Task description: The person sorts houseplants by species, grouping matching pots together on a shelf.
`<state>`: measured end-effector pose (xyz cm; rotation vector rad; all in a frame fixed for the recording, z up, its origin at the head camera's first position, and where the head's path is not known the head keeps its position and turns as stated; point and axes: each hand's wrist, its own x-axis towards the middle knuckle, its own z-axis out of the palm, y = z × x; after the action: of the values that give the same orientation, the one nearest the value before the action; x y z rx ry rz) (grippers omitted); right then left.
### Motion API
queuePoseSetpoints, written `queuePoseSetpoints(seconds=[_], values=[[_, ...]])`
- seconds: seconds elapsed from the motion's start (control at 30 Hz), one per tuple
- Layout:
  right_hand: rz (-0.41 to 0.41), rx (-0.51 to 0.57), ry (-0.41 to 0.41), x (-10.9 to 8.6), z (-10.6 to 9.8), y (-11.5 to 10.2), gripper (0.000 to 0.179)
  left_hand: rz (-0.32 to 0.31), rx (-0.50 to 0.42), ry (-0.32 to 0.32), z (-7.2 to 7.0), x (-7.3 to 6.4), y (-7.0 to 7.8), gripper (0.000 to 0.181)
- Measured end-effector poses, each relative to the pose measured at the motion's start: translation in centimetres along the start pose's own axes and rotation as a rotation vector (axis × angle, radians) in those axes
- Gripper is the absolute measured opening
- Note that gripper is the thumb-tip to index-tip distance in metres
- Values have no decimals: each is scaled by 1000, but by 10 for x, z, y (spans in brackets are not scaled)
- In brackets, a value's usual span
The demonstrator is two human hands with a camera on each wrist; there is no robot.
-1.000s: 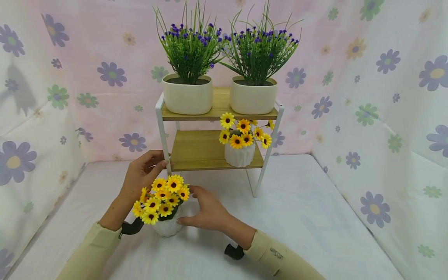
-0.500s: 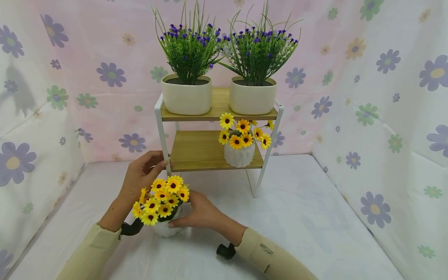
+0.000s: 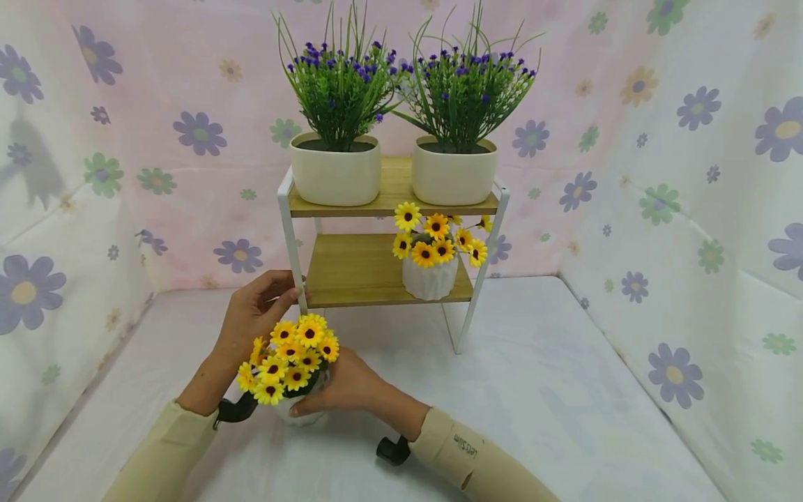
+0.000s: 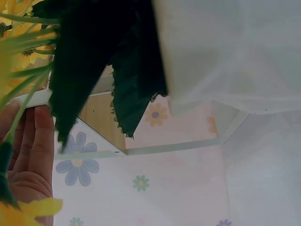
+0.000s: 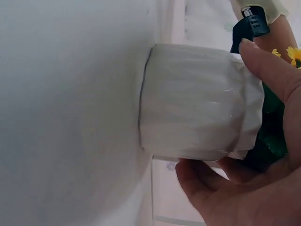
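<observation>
A white ribbed flowerpot (image 5: pixel 197 101) with yellow artificial sunflowers (image 3: pixel 291 355) stands on the white-covered table. My right hand (image 3: pixel 345 383) holds it from the right, thumb on the near side; in the right wrist view the fingers (image 5: pixel 193 181) lie against the opposite side. My left hand (image 3: pixel 251 314) grips the white metal frame (image 3: pixel 291 244) of a two-tier wooden shelf (image 3: pixel 357 268) at its left upright. Leaves and flowers hide part of that hand in the left wrist view. A second pot of yellow sunflowers (image 3: pixel 429 279) sits on the lower tier, at the right.
On the top tier stand two cream oval planters, a left planter (image 3: pixel 335 171) and a right planter (image 3: pixel 453 173), with purple-flowered grass. Flower-printed cloth (image 3: pixel 201 174) surrounds the table on three sides. Black camera mounts, such as the right one (image 3: pixel 393 451), stick out from the wrists.
My right hand has moved left, from beside the nearer flowerpot to a hold around it, and its thumb has slid across the pot's near side. The left hand has stayed on the frame.
</observation>
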<state>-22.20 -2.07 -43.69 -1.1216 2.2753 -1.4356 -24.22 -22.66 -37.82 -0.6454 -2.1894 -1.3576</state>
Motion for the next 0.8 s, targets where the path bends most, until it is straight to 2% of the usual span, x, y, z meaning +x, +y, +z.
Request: queuePoseSetpoints(seconds=[0.17,0.27,0.53,0.8], values=[[-16,-93,19,-1,1,1,90,3,4,2,0,0,0,27],[-30,-113,30,-1,2,2,88,-1,13,3,-1,1,0,27],[-56,-80,26,-4,1,6,88,7,4,-2,-1,1,-2,28],[-14,-52,8,-6,-6,5,87,15,-29,1,-2,1,-1,27]])
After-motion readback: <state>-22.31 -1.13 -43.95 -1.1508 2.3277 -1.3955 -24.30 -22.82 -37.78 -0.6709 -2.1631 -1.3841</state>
